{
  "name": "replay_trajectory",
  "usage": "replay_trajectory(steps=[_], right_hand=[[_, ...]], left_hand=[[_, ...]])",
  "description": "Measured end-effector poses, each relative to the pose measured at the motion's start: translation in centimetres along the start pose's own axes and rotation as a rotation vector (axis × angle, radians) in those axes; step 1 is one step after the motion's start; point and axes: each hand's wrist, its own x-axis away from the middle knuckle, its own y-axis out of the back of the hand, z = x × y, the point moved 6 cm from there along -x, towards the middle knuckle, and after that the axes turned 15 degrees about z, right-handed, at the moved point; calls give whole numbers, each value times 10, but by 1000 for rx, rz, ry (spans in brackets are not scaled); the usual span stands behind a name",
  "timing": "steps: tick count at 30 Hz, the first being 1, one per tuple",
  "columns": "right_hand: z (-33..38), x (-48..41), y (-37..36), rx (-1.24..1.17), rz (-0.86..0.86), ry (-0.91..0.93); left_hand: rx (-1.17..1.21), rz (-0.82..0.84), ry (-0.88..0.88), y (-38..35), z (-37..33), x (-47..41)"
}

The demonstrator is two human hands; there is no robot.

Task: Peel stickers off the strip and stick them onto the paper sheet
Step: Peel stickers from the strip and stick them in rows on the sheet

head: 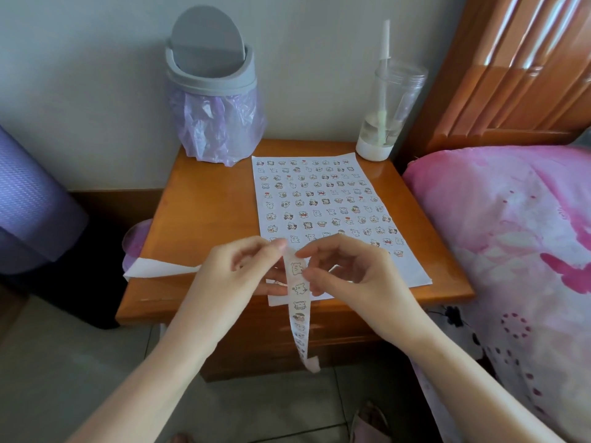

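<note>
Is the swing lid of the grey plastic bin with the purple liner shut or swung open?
Swung open: the grey oval lid stands tilted up, rising well above the bin's grey rim, not flush in it.

nothing readable is showing. stickers [303,214] on the paper sheet [411,271] and the strip [299,303] are showing only tiny cartoon figures, too small to tell any lettering or numbers.
</note>
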Motion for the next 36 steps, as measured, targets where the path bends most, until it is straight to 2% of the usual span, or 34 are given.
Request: replay_trajectory(steps=[11,21,29,36], right_hand=[[-1,-1,3,135,-68,-1],[-2,-1,0,83,-69,33],[7,1,-1,238,-102,124],[5,1,0,160,-104,80]], left_hand=[[-85,-10,-33,-2,1,-1],[-43,-10,-23,-3,2,-1],[14,-28,-11,-2,3,-2],[41,-4,6,-2,6,-3]])
